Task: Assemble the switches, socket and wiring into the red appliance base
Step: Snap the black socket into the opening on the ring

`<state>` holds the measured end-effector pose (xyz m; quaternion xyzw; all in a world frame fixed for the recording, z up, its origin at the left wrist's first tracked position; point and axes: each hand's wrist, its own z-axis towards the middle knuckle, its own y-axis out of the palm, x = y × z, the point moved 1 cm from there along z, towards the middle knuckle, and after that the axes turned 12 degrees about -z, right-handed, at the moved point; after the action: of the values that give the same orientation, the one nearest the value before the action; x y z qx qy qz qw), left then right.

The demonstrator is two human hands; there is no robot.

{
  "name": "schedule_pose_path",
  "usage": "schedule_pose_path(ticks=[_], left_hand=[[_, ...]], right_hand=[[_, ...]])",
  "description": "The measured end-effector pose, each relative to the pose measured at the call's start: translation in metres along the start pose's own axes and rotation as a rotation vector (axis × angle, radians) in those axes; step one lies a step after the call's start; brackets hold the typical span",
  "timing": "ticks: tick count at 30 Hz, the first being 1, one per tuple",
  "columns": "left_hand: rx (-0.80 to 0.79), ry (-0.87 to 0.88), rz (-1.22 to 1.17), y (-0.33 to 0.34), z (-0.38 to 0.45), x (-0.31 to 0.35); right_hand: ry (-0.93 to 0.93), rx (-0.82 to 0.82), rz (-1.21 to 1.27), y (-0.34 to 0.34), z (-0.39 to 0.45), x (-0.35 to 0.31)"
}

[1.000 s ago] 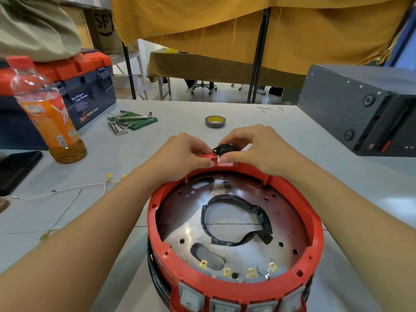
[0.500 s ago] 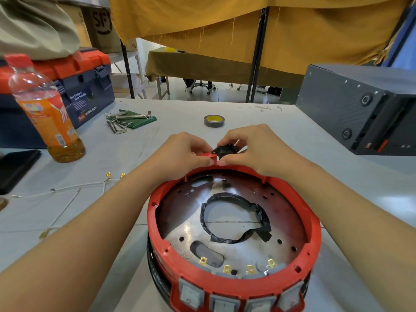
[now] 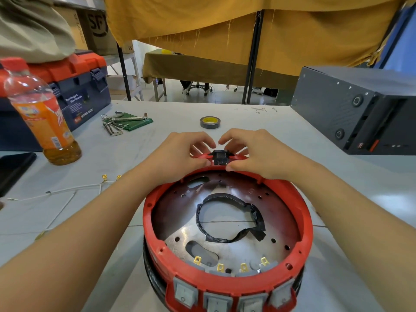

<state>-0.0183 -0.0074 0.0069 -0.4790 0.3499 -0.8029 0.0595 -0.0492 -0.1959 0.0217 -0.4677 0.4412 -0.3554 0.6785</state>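
The red appliance base (image 3: 301, 212) lies open side up in front of me, a metal plate and a loop of black tape (image 3: 227, 218) inside it. Several grey rocker switches (image 3: 217, 299) sit in its near wall, brass terminals above them. A black socket (image 3: 220, 156) sits in the notch of the far rim. My left hand (image 3: 180, 152) and my right hand (image 3: 254, 152) pinch the socket from either side, thumbs at its inner face and fingers curled behind it. A white wire harness (image 3: 74, 190) with brass terminals lies on the table to the left.
A juice bottle (image 3: 42, 113) stands at the left, a blue and red toolbox (image 3: 85, 91) behind it. Hex keys (image 3: 117, 124) and a tape roll (image 3: 210, 122) lie beyond the base. A dark grey machine case (image 3: 351, 109) fills the right. A black flat object (image 3: 13, 170) lies at the left edge.
The socket has turned and dropped from a tilt above the rim into the notch, its face now showing. Both hands' fingers have lifted and spread around it.
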Motion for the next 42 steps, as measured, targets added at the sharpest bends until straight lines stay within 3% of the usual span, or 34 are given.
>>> schedule_pose_path(ticks=[12, 26, 42], left_hand=[[0.025, 0.124, 0.113, 0.004, -0.003, 0.001], [-0.038, 0.158, 0.252, 0.006, -0.001, 0.007], [-0.064, 0.131, 0.250, 0.009, 0.003, 0.008]], right_hand=[[-0.040, 0.165, -0.018, 0.010, -0.009, 0.005], [-0.084, 0.152, -0.154, 0.015, -0.004, 0.005], [-0.078, 0.123, -0.211, 0.016, -0.003, 0.002]])
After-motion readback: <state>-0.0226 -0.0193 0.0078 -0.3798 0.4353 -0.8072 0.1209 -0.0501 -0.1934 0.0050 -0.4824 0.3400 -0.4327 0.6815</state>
